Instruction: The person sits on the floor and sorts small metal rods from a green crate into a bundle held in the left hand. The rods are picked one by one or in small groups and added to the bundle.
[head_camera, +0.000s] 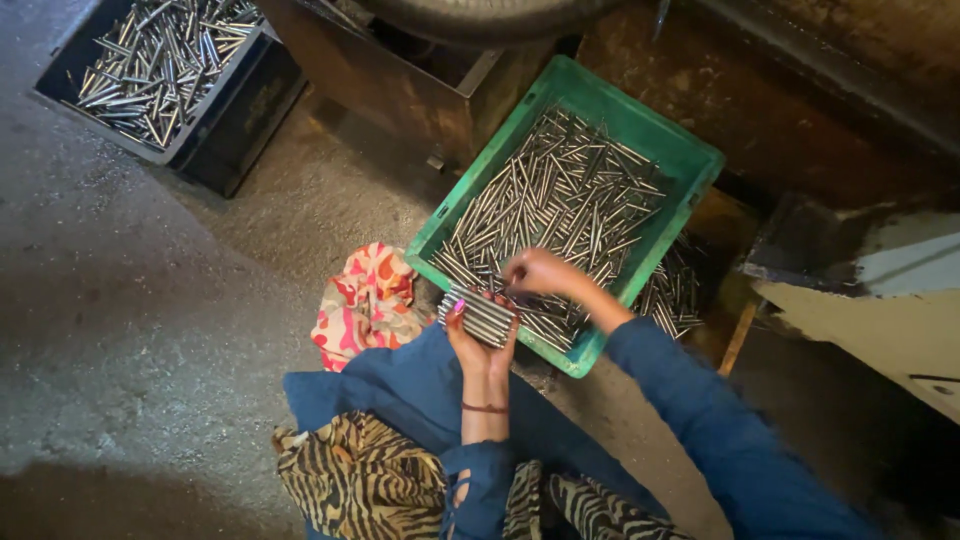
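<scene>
My left hand (478, 350) holds a bundle of short metal rods (478, 314) side by side, just in front of the near corner of a green plastic crate (640, 130). My right hand (537, 271) reaches into that crate with its fingers pinched on loose metal rods (560, 195) near its front edge. The crate is filled with several shiny rods lying in all directions. Both arms wear blue sleeves.
A dark crate (240, 100) with more metal rods stands at the upper left on the concrete floor (130, 300). A rusty metal box (400, 90) sits behind the green crate. A red patterned cloth (365, 300) lies beside my lap. More rods (675, 290) lie under the crate's right side.
</scene>
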